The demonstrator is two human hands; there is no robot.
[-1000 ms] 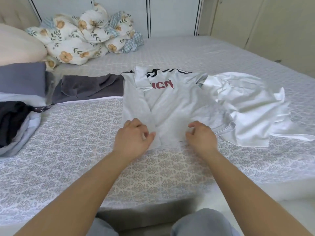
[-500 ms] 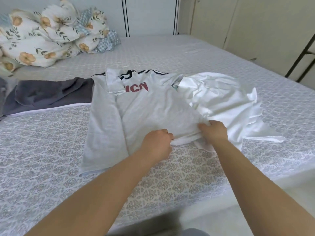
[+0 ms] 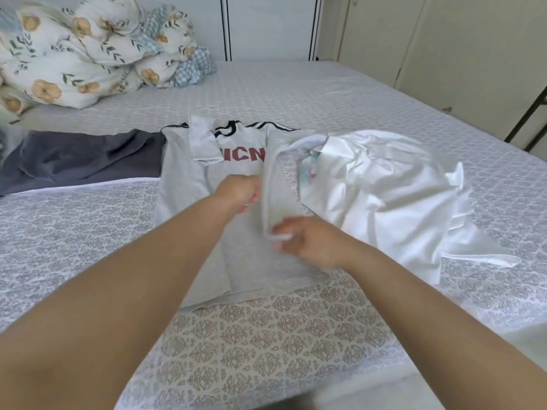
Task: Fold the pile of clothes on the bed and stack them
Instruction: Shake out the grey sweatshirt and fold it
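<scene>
A light grey T-shirt with red letters and black shoulder stripes lies face up on the bed in the middle of the head view. Its left side is folded inward. My left hand grips the raised right edge of the shirt near mid-body. My right hand pinches the same edge lower down, and this side is lifted over the shirt's body. A crumpled white garment lies just right of the shirt. A dark grey garment lies flat to its left.
The patterned grey bedspread reaches the near edge of the bed. A bundled floral duvet sits at the far left. Cupboard doors stand beyond the bed on the right, and a dark metal frame is at the right border.
Both hands left the shirt's bottom hem, took hold of its right side and lifted that side inward over the body. The view turned to the right.
</scene>
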